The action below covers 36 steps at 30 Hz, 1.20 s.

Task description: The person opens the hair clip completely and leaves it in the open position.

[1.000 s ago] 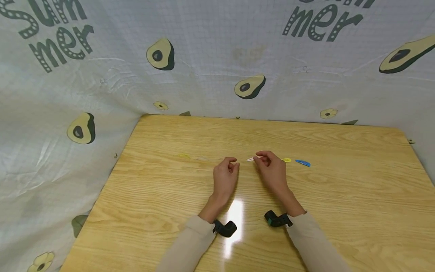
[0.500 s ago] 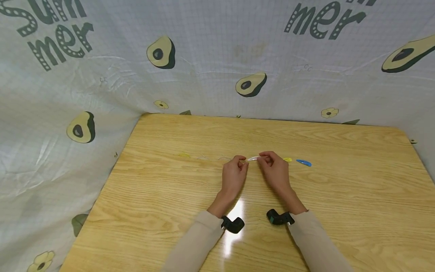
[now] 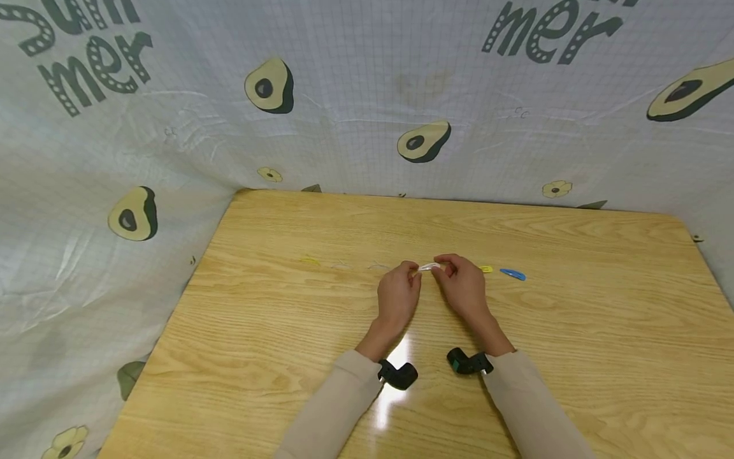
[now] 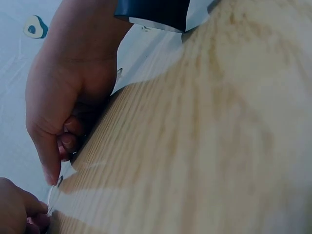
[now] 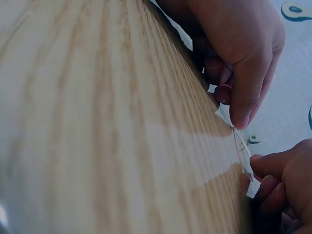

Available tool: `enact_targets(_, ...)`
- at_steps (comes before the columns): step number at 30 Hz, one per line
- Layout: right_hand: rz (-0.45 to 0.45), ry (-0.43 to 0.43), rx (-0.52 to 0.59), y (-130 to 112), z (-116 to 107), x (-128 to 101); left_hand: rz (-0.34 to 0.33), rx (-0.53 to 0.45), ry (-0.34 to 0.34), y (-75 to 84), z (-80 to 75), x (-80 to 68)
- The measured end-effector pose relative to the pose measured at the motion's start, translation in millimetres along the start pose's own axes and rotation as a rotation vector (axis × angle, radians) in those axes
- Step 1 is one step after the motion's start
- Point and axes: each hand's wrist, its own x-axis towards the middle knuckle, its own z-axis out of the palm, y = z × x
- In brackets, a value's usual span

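Observation:
Both hands meet over the middle of the wooden table [image 3: 275, 357] and hold a small white hair clip [image 3: 429, 267] between them. My left hand [image 3: 410, 275] pinches its left end with thumb and forefinger. My right hand [image 3: 445, 270] pinches its right end. In the left wrist view the left hand [image 4: 54, 171] pinches the thin clip [image 4: 52, 195]. In the right wrist view the right hand [image 5: 233, 113] holds the clip [image 5: 242, 148], with the left hand's fingers [image 5: 280, 178] on its far end.
A yellow clip [image 3: 485, 269] and a blue clip [image 3: 512, 275] lie just right of the hands. To the left lie another yellow clip [image 3: 310, 261] and two pale clips [image 3: 341, 264]. An avocado-print cloth [image 3: 367, 95] hangs behind and beside the table.
My left hand moved right and took hold of the white clip's free end. The right hand kept its hold on the clip and barely moved.

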Motion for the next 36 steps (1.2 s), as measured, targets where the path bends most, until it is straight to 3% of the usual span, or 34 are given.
enact_targets(9, -0.002, -0.027, -0.040, -2, -2, 1, -0.003, 0.024, -0.011, 0.5, -1.3, 1.2)
enact_targets(23, 0.051, -0.175, -0.045, -5, -11, 1, 0.001, 0.030, 0.015, 0.4, -2.2, -1.6)
enact_targets(29, 0.043, -0.235, 0.014, -4, -13, -3, 0.024, -0.036, 0.014, -0.4, -4.0, -5.4)
enact_targets(36, 0.017, -0.211, 0.106, -2, -15, -10, 0.017, -0.159, 0.012, -1.3, -7.9, -9.9)
